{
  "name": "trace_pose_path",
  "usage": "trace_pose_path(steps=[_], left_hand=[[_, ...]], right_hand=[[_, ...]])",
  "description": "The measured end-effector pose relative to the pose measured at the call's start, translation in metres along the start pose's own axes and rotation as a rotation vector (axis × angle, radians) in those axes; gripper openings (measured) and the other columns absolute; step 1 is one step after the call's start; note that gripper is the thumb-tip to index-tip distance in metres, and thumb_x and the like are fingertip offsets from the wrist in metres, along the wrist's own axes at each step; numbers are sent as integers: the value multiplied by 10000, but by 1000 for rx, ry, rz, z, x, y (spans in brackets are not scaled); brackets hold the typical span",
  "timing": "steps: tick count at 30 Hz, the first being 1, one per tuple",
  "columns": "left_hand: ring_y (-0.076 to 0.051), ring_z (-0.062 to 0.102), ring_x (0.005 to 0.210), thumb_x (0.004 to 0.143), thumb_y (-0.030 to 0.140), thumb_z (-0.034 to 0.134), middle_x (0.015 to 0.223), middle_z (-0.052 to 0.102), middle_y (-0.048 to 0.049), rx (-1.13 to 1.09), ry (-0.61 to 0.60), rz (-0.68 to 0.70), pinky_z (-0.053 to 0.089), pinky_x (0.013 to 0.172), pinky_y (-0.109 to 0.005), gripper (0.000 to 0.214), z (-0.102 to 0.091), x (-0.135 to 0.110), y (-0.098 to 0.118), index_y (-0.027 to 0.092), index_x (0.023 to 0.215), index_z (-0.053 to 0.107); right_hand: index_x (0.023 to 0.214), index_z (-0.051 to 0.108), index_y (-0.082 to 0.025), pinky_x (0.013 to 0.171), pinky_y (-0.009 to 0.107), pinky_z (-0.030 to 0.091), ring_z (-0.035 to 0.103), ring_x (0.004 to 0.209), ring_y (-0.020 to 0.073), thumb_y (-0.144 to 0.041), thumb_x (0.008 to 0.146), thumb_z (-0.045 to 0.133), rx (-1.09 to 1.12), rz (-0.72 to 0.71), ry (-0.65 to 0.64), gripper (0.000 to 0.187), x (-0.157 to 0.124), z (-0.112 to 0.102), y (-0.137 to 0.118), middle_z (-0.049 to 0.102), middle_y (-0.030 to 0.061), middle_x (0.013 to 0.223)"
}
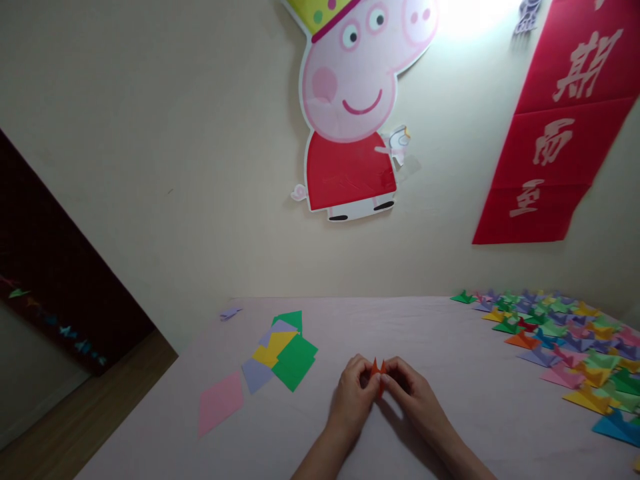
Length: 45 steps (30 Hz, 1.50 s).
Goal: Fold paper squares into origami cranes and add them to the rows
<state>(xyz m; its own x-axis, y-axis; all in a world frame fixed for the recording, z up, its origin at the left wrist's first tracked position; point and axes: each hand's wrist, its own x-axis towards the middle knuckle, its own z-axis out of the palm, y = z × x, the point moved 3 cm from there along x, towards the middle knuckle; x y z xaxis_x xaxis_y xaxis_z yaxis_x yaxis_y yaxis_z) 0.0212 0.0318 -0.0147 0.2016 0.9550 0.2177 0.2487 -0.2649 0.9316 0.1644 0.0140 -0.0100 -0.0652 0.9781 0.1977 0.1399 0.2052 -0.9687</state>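
Between my two hands is a small orange origami piece (379,368), folded from paper, with two narrow points sticking up side by side. My left hand (354,390) pinches its left side with thumb and fingers. On the other side, my right hand (411,389) grips it the same way, the two thumbs nearly meeting in front. The fingers cover most of the lower part of the piece. Both hands are just above or resting on the pale tabletop (370,320); I cannot tell which.
Left of my hands lie loose paper squares: green (297,363), yellow (283,345), purple (257,375) and pink (221,403). A small purple folded paper (231,313) sits near the back left. Rows of colourful folded paper birds (565,340) fill the right side. A wall (225,167) rises behind.
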Motion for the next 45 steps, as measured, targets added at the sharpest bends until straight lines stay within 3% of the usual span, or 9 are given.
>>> trace_pose_path(steps=[5, 11, 19, 24, 33, 45], left_hand=[[-159, 523, 752, 843, 250, 588, 791, 557, 11, 46, 19, -29, 387, 695, -257, 122, 1, -2, 1, 192, 735, 586], [-159, 539, 729, 851, 311, 601, 779, 594, 18, -34, 26, -102, 398, 691, -258, 130, 0, -3, 2, 198, 789, 612], [-161, 543, 744, 843, 282, 606, 785, 580, 12, -78, 10, -50, 411, 699, -253, 123, -3, -1, 5, 192, 759, 615], [-166, 554, 782, 842, 249, 593, 822, 605, 6, -89, 13, -38, 417, 732, -258, 58, -2, 0, 3, 198, 825, 614], [-166, 520, 750, 826, 262, 590, 788, 587, 1, -151, -7, -29, 407, 713, -267, 96, -5, 2, 8, 182, 777, 614], [-163, 511, 746, 830, 271, 593, 789, 576, -1, -201, -6, -37, 404, 712, -267, 99, -3, 1, 4, 177, 801, 603]], right_hand=[[709, 585, -200, 632, 269, 441, 560, 649, 176, -498, 856, 544, -160, -11, 49, 334, -1, 1, -7, 615, 10, 673], [743, 581, -204, 640, 270, 437, 565, 659, 176, -498, 880, 504, -187, -9, 72, 333, -1, -3, -6, 622, 11, 694], [853, 604, -206, 688, 277, 457, 577, 741, 181, -482, 873, 548, -153, -64, 54, 282, 0, -1, -2, 614, 21, 792], [709, 602, -192, 619, 267, 429, 544, 651, 163, -484, 850, 578, -83, 2, 42, 326, 1, -2, 4, 602, 0, 669], [646, 615, -202, 637, 274, 406, 526, 670, 171, -465, 814, 614, -160, -12, 53, 312, 2, -4, -1, 572, -3, 674], [611, 642, -194, 662, 285, 401, 525, 691, 178, -453, 810, 630, -99, 11, 40, 327, 2, -5, 2, 581, 4, 672]])
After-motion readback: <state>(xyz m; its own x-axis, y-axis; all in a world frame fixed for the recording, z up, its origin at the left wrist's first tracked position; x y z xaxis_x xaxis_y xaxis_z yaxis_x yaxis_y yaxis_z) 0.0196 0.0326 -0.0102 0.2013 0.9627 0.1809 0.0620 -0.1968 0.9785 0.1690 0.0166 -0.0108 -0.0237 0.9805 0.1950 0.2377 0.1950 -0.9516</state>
